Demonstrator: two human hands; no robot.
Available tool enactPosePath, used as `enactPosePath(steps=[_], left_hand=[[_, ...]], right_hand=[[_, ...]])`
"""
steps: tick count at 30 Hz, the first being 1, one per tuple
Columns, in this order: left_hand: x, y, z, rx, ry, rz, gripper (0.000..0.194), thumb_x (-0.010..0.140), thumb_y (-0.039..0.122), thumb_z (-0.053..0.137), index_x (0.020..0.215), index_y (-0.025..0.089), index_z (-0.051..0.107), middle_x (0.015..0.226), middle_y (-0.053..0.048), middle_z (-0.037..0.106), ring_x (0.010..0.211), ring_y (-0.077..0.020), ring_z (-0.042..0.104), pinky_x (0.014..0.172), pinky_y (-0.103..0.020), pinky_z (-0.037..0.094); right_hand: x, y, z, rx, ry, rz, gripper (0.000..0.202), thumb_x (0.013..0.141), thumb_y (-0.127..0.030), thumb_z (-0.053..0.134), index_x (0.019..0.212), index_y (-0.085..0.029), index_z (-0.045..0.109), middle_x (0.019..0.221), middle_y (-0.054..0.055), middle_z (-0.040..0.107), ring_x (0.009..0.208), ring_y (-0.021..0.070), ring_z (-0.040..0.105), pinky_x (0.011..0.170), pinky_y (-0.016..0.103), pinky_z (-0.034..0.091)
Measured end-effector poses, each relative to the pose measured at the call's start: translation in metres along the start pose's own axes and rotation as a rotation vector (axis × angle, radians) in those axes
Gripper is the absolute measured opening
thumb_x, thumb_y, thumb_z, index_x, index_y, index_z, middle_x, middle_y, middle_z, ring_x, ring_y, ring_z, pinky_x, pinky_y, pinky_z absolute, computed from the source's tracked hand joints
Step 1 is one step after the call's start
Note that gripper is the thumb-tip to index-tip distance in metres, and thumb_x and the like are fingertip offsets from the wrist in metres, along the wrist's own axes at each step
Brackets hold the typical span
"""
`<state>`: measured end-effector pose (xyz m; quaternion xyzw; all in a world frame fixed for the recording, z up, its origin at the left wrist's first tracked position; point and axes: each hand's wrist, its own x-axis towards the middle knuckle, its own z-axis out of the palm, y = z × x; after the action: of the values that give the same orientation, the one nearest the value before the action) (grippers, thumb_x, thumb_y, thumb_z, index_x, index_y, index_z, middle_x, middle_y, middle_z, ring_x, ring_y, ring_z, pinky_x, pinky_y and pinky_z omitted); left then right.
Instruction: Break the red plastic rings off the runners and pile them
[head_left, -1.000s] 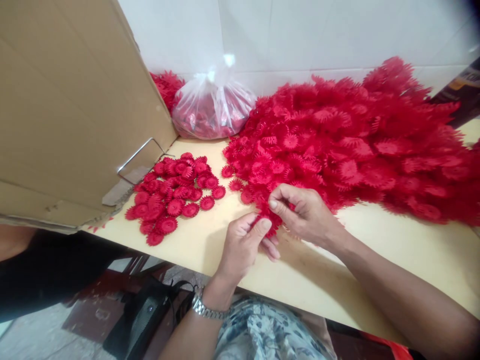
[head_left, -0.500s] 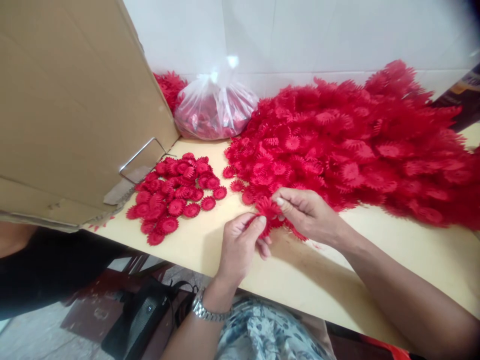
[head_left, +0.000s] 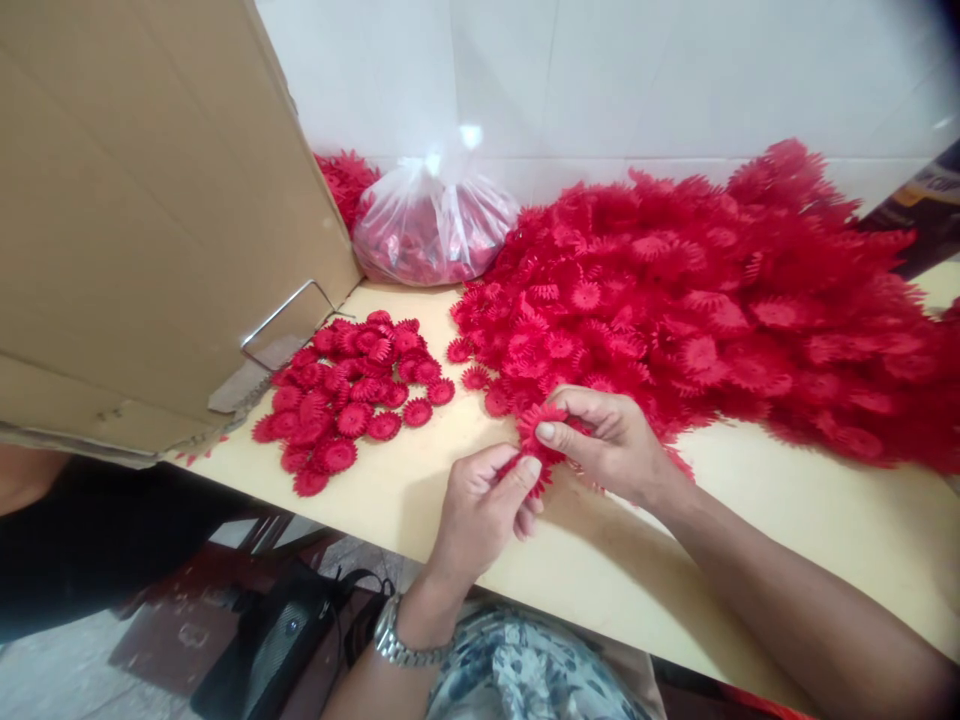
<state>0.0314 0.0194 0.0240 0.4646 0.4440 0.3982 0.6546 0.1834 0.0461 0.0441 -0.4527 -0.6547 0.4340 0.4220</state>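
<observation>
My left hand [head_left: 480, 512], with a metal watch on the wrist, pinches a red petal disc [head_left: 541, 482] between thumb and fingers. Just above it, my right hand [head_left: 619, 445] grips another red petal disc [head_left: 529, 425], its thumb pressed on the face. The two discs touch or overlap; my fingers partly hide both. To the left lies a small pile of red frilled discs [head_left: 337, 400], thicker and more cupped than the loose ones. A large heap of loose red petal discs [head_left: 675, 300] spreads behind my right hand.
A cardboard box wall [head_left: 150, 200] with a bent metal wire [head_left: 277, 315] stands at the left. A tied clear bag [head_left: 435, 235] of red pieces leans near the white wall. Another person's dark-clothed arm [head_left: 97, 540] shows at lower left, beyond the table edge.
My right hand has shifted slightly left and down, and its thumb now lies over a disc's face. The left hand has dropped a little, still pinching its disc.
</observation>
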Motion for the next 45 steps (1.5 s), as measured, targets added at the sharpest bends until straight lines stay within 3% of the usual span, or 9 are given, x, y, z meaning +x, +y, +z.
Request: enactPosePath(steps=[4, 8, 13, 23, 30, 34, 36, 39, 45], left_hand=[[-0.006, 0.003, -0.003, -0.014, -0.022, -0.033, 0.032, 0.078, 0.039, 0.058, 0.058, 0.014, 0.054, 0.048, 0.001, 0.056, 0.035, -0.0071, 0.049, 0.035, -0.017, 0.037], [-0.012, 0.002, -0.005, -0.038, 0.016, -0.093, 0.034, 0.077, 0.037, 0.059, 0.054, 0.014, 0.053, 0.045, 0.001, 0.054, 0.032, -0.0071, 0.046, 0.032, -0.017, 0.033], [-0.007, 0.007, -0.004, -0.139, 0.049, -0.020, 0.025, 0.077, 0.034, 0.059, 0.065, 0.013, 0.058, 0.055, -0.001, 0.061, 0.042, -0.0101, 0.055, 0.042, -0.021, 0.045], [0.002, 0.017, -0.002, -0.242, 0.226, 0.093, 0.018, 0.077, 0.025, 0.058, 0.093, 0.017, 0.057, 0.064, 0.002, 0.061, 0.046, -0.0099, 0.056, 0.045, -0.022, 0.045], [0.014, 0.017, 0.002, -0.041, 0.113, 0.116, 0.016, 0.079, 0.034, 0.060, 0.079, 0.018, 0.057, 0.054, 0.005, 0.051, 0.044, -0.0056, 0.045, 0.042, -0.017, 0.033], [0.018, 0.018, 0.002, -0.050, 0.181, 0.099, 0.025, 0.078, 0.031, 0.059, 0.060, 0.015, 0.051, 0.049, 0.005, 0.047, 0.041, -0.0041, 0.040, 0.039, -0.016, 0.029], [0.020, 0.022, 0.000, -0.112, 0.290, 0.124, 0.025, 0.077, 0.029, 0.059, 0.059, 0.016, 0.048, 0.045, 0.007, 0.044, 0.039, -0.0040, 0.038, 0.038, -0.016, 0.028], [0.033, 0.034, -0.001, -0.149, 0.392, 0.200, 0.025, 0.076, 0.027, 0.059, 0.058, 0.017, 0.045, 0.044, 0.008, 0.043, 0.037, -0.0040, 0.037, 0.037, -0.015, 0.026], [0.077, 0.054, 0.012, 0.106, 0.226, 0.300, 0.022, 0.076, 0.038, 0.061, 0.075, 0.017, 0.060, 0.052, 0.005, 0.051, 0.037, -0.0041, 0.040, 0.035, -0.016, 0.029]], right_hand=[[0.001, -0.002, -0.007, 0.010, 0.056, 0.002, 0.026, 0.081, -0.036, 0.058, 0.063, -0.017, 0.057, 0.059, -0.001, 0.051, 0.056, 0.0114, 0.047, 0.051, 0.025, 0.037], [0.005, -0.012, -0.022, -0.006, 0.346, -0.028, 0.024, 0.080, -0.041, 0.058, 0.069, -0.020, 0.059, 0.059, -0.001, 0.052, 0.053, 0.0120, 0.047, 0.049, 0.025, 0.037], [0.008, -0.012, -0.022, -0.103, 0.121, -0.050, 0.020, 0.080, -0.031, 0.059, 0.065, -0.018, 0.058, 0.063, 0.000, 0.050, 0.059, 0.0118, 0.046, 0.055, 0.026, 0.037], [0.007, -0.004, -0.013, -0.079, 0.012, 0.097, 0.024, 0.079, -0.036, 0.059, 0.066, -0.015, 0.055, 0.059, -0.003, 0.047, 0.054, 0.0091, 0.041, 0.050, 0.023, 0.034], [0.007, -0.001, -0.010, -0.265, -0.046, -0.106, 0.036, 0.081, -0.035, 0.060, 0.057, -0.018, 0.039, 0.057, -0.004, 0.040, 0.054, 0.0077, 0.038, 0.049, 0.021, 0.029], [0.006, -0.005, -0.012, -0.237, -0.108, -0.147, 0.040, 0.081, -0.039, 0.060, 0.056, -0.018, 0.038, 0.059, -0.003, 0.040, 0.055, 0.0079, 0.038, 0.050, 0.022, 0.029], [0.007, -0.009, -0.017, -0.132, -0.048, -0.128, 0.040, 0.082, -0.040, 0.058, 0.056, -0.018, 0.036, 0.058, -0.004, 0.037, 0.053, 0.0078, 0.036, 0.049, 0.022, 0.029], [0.011, -0.012, -0.035, -0.164, 0.224, -0.125, 0.036, 0.085, -0.039, 0.053, 0.059, -0.019, 0.039, 0.057, -0.004, 0.036, 0.052, 0.0089, 0.035, 0.049, 0.023, 0.031], [0.022, 0.006, -0.075, -0.935, 0.565, -0.289, 0.023, 0.084, -0.034, 0.055, 0.098, -0.018, 0.063, 0.095, 0.012, 0.064, 0.090, 0.0264, 0.056, 0.081, 0.042, 0.043]])
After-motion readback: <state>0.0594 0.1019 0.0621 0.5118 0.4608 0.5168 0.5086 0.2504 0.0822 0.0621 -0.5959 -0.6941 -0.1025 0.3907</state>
